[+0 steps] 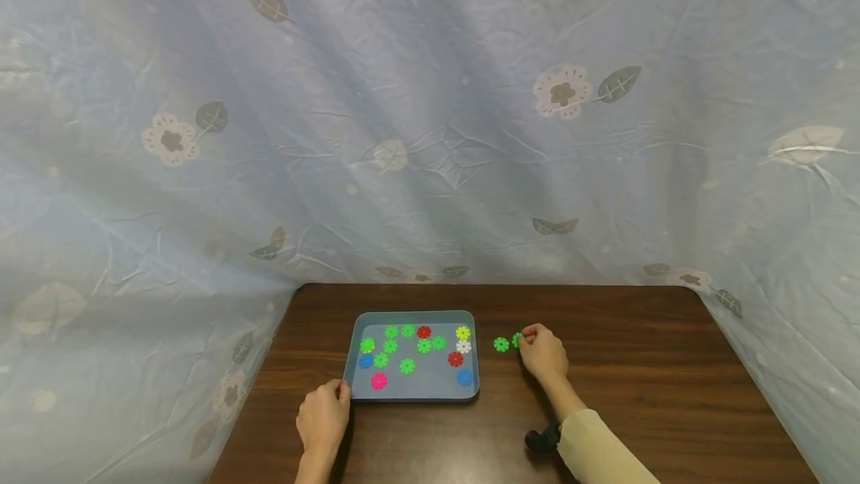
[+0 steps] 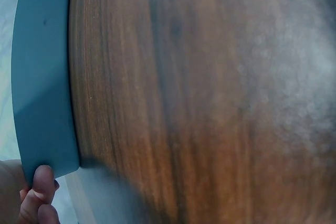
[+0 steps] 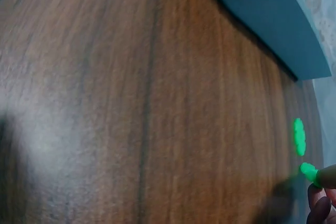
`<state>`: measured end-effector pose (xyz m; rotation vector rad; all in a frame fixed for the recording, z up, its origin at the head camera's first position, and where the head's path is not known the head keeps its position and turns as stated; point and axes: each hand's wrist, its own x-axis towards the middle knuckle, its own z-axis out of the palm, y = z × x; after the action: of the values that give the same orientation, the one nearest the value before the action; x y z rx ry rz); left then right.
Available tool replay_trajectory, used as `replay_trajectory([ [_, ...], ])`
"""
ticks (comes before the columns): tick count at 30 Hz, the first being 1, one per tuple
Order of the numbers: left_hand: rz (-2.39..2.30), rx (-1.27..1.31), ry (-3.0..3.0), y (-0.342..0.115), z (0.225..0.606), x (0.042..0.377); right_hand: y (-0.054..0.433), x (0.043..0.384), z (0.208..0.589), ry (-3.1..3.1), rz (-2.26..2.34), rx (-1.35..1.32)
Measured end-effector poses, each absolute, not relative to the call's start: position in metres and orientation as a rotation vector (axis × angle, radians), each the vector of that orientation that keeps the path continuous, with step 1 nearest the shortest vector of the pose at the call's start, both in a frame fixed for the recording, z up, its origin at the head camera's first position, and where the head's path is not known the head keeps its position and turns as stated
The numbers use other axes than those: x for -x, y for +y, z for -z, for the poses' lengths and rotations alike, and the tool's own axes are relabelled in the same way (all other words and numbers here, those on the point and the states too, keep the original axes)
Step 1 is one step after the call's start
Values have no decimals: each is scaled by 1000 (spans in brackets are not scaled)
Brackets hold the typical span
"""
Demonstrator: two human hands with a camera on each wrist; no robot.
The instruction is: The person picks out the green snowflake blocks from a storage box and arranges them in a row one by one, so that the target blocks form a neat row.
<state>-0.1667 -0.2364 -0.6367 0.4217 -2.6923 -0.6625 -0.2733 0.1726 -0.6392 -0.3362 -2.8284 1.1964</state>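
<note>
A shallow blue-grey tray [image 1: 430, 393] lies left of centre on the table, with notched plastic discs spread over its floor. At its near left corner my left hand [image 1: 323, 417] pinches the rim; the left wrist view shows the thumb and fingers [image 2: 43, 178] at that corner. To the right of the tray, my right hand [image 1: 544, 353] pinches a green notched disc [image 1: 516, 340] by its edge. Another green disc [image 1: 501, 344] lies flat on the table between that hand and the tray. The right wrist view shows the pinched disc [image 3: 310, 172] tilted.
Inside the tray are several green discs [image 1: 407, 366], plus red [image 1: 455, 359], blue [image 1: 465, 377], yellow [image 1: 463, 332], white [image 1: 463, 347] and pink [image 1: 379, 381] ones. A brown wooden table [image 1: 625, 364] runs back to a patterned curtain [image 1: 430, 170].
</note>
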Motion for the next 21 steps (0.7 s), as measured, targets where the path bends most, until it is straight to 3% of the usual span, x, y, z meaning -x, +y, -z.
replay_trajectory([
  [21, 655, -448, -2709, -236, 637, 168, 179, 272, 648, -2859, -1102, 322],
])
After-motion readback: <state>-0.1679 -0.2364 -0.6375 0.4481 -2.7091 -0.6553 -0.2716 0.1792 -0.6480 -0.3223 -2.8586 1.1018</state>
